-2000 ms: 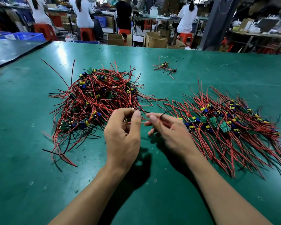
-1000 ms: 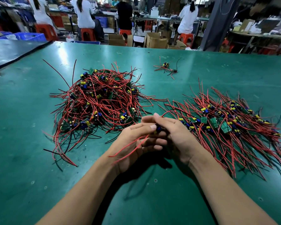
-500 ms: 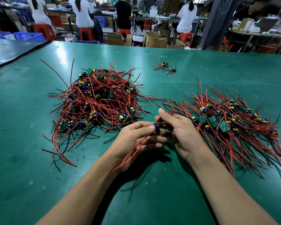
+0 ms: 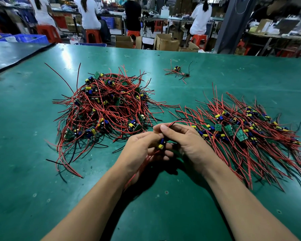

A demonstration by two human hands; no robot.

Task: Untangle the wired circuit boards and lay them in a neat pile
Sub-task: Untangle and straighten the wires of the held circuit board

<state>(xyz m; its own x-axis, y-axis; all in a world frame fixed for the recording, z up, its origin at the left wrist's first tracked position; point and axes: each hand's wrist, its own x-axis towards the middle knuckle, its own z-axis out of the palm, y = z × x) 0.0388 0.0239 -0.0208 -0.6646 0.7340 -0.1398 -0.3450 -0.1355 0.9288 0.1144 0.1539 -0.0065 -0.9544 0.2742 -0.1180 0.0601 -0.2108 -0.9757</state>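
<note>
While gripping one wired board (image 4: pixel 161 144) together, both curled, not relaxed: left hand (image 4: pixel 142 146) wrapped round the board and the red wires (image 4: pixel 142 164) running down through its palm toward the wrist, right hand (image 4: pixel 186 141) pinching the upper side of the board, with one wire looped over its fingers. Held just above the desk (image 4: pixel 42 197), in the gap between the tangled heap (image 4: pixel 104 108) at the left and the neat pile (image 4: pixel 241 136) at the right. Probably freed from the heap, with no wire seen leading back to it, though hard to say for sure. Neat pile on the side of the right hand, its nearest boards just beside the knuckles. In that pile, boards in a band across the middle, wires fanning to the far side and toward the near right. Held piece with wires pointing toward the body, so likely needing a short carry to the right and a small turn before laying down.
</note>
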